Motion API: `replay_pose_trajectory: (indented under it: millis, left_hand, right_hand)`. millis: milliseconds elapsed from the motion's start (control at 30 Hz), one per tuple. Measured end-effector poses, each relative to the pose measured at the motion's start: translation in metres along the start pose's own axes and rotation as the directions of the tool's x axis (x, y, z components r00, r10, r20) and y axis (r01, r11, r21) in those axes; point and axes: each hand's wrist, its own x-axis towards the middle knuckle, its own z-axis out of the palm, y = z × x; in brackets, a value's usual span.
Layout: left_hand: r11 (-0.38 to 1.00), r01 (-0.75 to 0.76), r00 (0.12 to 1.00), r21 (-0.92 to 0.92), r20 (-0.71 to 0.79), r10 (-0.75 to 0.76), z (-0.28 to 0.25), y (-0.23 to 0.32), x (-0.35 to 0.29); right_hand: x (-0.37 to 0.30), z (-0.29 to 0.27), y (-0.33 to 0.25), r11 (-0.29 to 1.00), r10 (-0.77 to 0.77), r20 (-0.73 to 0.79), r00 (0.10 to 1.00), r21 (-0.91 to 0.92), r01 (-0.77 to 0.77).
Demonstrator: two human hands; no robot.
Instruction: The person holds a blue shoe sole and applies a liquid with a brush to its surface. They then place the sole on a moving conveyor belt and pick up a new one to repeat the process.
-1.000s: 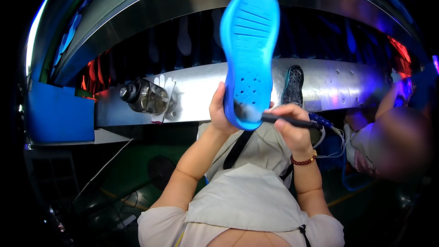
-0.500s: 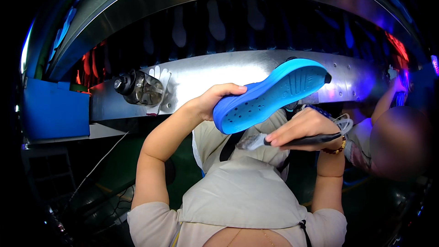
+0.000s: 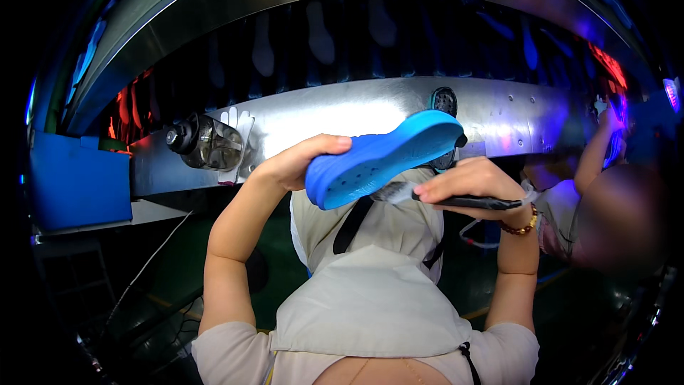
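Observation:
A blue shoe sole [image 3: 388,153], darker along its side wall and lighter in its hollow with small holes, is held tilted above my lap. My left hand [image 3: 296,160] grips its near left end, thumb on the upper edge. In my right hand [image 3: 476,184] is a brush with a black handle and a clear tube at its back end. The brush's bristles [image 3: 393,192] are at the sole's lower edge, seeming to touch it. Behind the sole, a dark shoe sole [image 3: 443,102] lies on the metal ledge [image 3: 306,125], partly hidden.
On the ledge at left, a dark see-through bottle [image 3: 214,144] stands beside a white glove [image 3: 244,128]. Several soles [image 3: 320,36] lie in the dark opening beyond, under a metal hood. A blue box [image 3: 82,182] is at far left. Another person's arm [image 3: 595,150] reaches in at right.
The blue sole has moved left and tipped, showing more of its side wall. The brush has come up to its edge. More of the dark sole behind shows.

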Motion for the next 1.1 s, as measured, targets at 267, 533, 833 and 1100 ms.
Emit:
replay_pose_trajectory:
  millis: [267,533,833,1100]
  left_hand:
    - [0.979,-0.206,0.977,-0.001,-0.053,0.206,-0.012,0.006,-0.016]
    - [0.627,-0.404,0.81,-0.666,0.057,0.583,-0.007,-0.037,0.062]
    - [0.667,-0.505,0.863,-0.548,-0.34,0.374,0.002,-0.049,0.078]
    - [0.592,-0.554,0.819,-0.585,-0.255,0.514,0.016,-0.033,0.053]
  right_hand:
    - [-0.003,0.01,0.013,0.996,0.01,-0.244,0.97,0.086,0.012]
    - [0.013,0.039,0.026,0.961,0.226,-0.531,0.817,0.258,-0.098]
    - [0.035,0.063,0.028,0.951,-0.15,-0.531,0.834,-0.309,-0.025]
    - [0.035,0.035,0.006,0.992,0.082,-0.566,0.82,0.122,-0.015]
